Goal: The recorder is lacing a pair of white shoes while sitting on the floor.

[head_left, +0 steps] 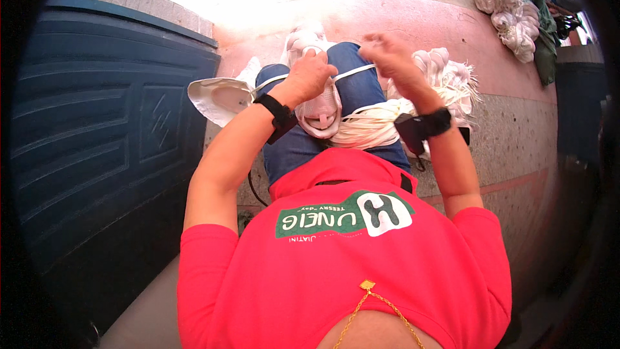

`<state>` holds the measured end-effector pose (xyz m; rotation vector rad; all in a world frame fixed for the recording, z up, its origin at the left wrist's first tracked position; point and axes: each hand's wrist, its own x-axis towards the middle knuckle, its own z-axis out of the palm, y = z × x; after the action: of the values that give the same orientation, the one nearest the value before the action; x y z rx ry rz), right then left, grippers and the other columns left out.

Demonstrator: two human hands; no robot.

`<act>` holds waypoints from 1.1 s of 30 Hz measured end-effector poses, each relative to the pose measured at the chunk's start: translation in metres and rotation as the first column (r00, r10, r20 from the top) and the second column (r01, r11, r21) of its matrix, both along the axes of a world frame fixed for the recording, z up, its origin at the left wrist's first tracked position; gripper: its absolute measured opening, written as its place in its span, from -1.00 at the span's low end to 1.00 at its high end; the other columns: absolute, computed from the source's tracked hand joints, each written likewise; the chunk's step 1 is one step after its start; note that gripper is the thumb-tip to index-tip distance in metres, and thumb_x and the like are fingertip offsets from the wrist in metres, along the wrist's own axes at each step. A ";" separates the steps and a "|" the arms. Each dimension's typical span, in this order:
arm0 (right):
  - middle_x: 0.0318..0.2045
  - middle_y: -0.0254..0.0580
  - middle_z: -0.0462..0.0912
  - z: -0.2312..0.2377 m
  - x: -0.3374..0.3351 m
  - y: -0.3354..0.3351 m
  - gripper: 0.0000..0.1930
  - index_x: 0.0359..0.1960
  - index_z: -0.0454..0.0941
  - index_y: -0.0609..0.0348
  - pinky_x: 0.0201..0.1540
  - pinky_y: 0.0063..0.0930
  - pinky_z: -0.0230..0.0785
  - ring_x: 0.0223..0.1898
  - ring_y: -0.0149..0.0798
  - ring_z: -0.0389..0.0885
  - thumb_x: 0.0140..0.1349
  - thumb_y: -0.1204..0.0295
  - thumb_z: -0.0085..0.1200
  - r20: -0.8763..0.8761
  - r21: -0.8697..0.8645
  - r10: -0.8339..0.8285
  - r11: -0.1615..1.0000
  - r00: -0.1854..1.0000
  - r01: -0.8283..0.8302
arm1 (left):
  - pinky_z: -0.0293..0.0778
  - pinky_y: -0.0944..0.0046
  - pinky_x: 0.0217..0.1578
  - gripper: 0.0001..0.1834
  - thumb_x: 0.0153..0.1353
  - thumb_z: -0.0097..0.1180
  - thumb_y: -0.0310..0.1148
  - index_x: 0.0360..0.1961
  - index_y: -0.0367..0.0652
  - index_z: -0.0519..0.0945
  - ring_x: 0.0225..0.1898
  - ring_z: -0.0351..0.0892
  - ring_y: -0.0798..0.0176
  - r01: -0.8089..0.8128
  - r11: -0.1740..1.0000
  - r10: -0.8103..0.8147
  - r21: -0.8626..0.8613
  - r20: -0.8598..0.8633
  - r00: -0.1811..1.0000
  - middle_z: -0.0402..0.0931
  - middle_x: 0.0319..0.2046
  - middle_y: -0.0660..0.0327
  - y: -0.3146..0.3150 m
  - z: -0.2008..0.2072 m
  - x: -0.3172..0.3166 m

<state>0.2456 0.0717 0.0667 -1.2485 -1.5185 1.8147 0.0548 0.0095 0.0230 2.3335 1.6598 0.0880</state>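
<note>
A pale shoe is seen under the left grip, between the jeans legs; the left fingers are curled, but what is pinched cannot be told. A white lace is stretched toward the right grip, whose hold also cannot be told. Cream cords are laid below the right grip, nearer the body.

At twelve o'clock, the shoe looks like matt, textured cloth, over trousers of matt denim. Toward two, the cords look soft and fibrous. At nine, the door has smooth, faintly glossy paint. At three, the floor is rough, stone-like. At five, a necklace of glossy metal sits against the shirt, smooth matt cloth.
</note>
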 end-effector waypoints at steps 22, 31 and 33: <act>-0.49 0.11 0.53 -0.051 -0.003 -0.054 -0.67 -0.49 0.50 0.23 -0.30 -0.10 0.33 -0.36 0.09 0.51 0.07 0.18 -0.13 0.676 0.238 0.434 0.636 0.595 -0.734 | 0.41 0.06 -0.28 -0.75 -0.10 0.03 -0.29 -0.54 -0.29 0.56 -0.34 0.52 -0.06 -0.157 0.952 0.124 -0.262 -0.137 0.983 0.51 -0.41 -0.10 0.037 -0.018 0.014; -0.56 0.11 0.49 -0.043 0.000 -0.053 -0.69 -0.53 0.45 0.28 -0.36 -0.15 0.29 -0.42 0.10 0.48 0.09 0.23 -0.11 0.528 0.324 0.512 0.616 0.678 -0.718 | 0.43 0.08 -0.24 -0.79 -0.09 0.05 -0.45 -0.36 -0.22 0.55 -0.16 0.44 -0.04 -0.138 0.964 0.097 -0.227 -0.182 0.979 0.49 -0.32 0.00 0.019 0.001 -0.011; -0.56 0.12 0.49 -0.042 0.006 -0.048 -0.68 -0.53 0.45 0.28 -0.37 -0.16 0.29 -0.43 0.10 0.48 0.09 0.21 -0.10 0.497 0.254 0.502 0.696 0.708 -0.671 | 0.41 0.11 -0.24 -0.83 -0.10 0.07 -0.40 -0.42 -0.20 0.55 -0.18 0.41 0.00 -0.042 0.993 0.031 -0.110 -0.099 0.995 0.46 -0.35 0.04 0.012 0.005 -0.005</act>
<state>0.2515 0.0239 0.0249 -0.9871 -2.6464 1.4665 0.0495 0.0220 0.0284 2.2579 1.7059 -0.1109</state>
